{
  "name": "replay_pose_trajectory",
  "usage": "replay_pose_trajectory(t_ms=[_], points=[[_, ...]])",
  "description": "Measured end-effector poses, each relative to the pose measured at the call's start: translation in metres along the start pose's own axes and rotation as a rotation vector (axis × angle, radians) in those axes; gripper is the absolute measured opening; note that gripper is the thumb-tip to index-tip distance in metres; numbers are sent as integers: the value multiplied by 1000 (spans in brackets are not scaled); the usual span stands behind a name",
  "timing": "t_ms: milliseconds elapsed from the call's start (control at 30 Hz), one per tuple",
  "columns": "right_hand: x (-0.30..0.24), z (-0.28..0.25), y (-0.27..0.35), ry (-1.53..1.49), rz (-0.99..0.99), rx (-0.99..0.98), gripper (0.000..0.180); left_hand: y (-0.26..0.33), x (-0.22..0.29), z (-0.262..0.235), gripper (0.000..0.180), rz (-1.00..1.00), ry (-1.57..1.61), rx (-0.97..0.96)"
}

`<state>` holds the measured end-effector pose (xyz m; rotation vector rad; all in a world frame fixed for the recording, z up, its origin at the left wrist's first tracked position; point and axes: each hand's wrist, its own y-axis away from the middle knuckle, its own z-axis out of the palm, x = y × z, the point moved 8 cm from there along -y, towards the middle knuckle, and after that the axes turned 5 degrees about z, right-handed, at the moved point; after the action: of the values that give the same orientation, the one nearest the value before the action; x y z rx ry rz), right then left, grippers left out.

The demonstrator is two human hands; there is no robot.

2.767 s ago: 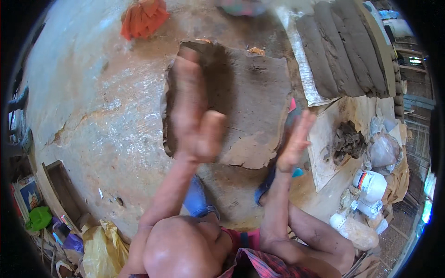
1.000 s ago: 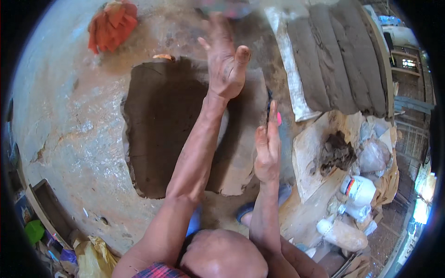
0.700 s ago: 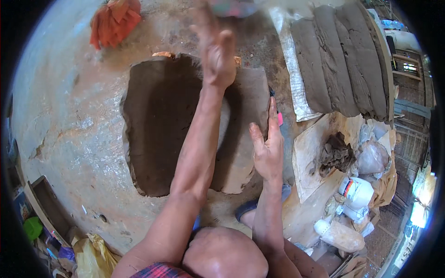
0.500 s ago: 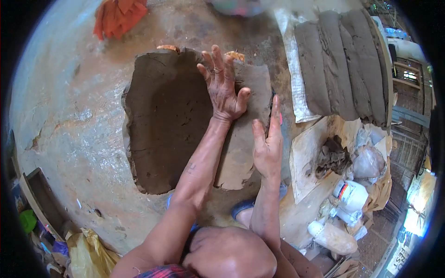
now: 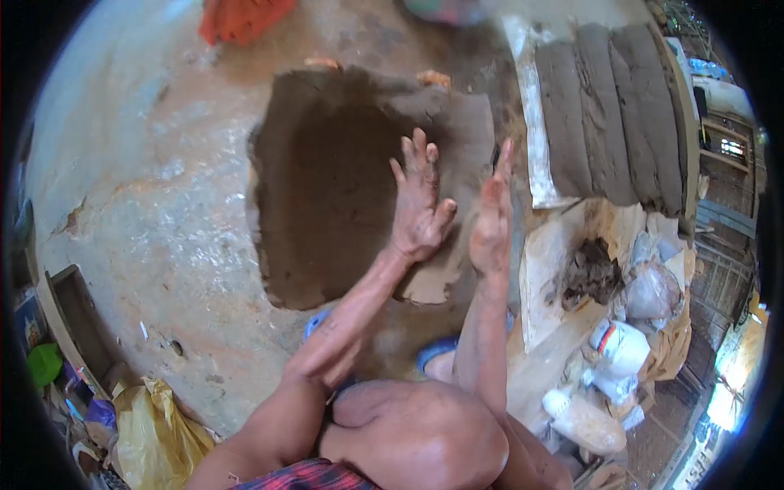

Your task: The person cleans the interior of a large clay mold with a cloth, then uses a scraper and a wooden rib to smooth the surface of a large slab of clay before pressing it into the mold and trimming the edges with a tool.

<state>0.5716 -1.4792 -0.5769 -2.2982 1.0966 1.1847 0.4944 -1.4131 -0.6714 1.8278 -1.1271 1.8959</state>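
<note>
Head view: on the stained concrete-like floor [image 5: 163, 212], the grey-brown, roughly rectangular clay slab [image 5: 335, 188] looks heavy, soft, easily torn; I'd support 2 edges from beneath. Left hand [image 5: 420, 219] spreads over it, right hand [image 5: 490, 229] extends straight-fingered beside its right edge, both empty.

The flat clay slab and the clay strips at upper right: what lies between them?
In the head view: a narrow band of brown floor, then the edge of a white sheet. Lower down, the right hand shows over that band.
</note>
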Motion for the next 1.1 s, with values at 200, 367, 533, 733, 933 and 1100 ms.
replay_pose_trajectory(t_ms=[200, 367, 533, 733, 933, 1100], points=[[-9, -13, -23, -106, 1, 14, 80, 19, 40, -5, 85, 50, -9, -59], [-34, -12, -29, -258, 34, 94, 80, -3, 115, -58, 82, 194, 198, 80], [-85, 25, -12, -625, -512, 144, 76, -49, 126, -206, 78, 135, 144, 569], [4, 158, -36, -827, -147, 96, 67, -9, -6, -245, 72, -355, 348, 284], [31, 186, -55, -918, -27, -104, 63, -8, -16, -236, 83, -409, 401, 314], [-27, 172, -43, -1272, -40, -126, 67, 7, -4, -244, 86, -451, 450, 338]])
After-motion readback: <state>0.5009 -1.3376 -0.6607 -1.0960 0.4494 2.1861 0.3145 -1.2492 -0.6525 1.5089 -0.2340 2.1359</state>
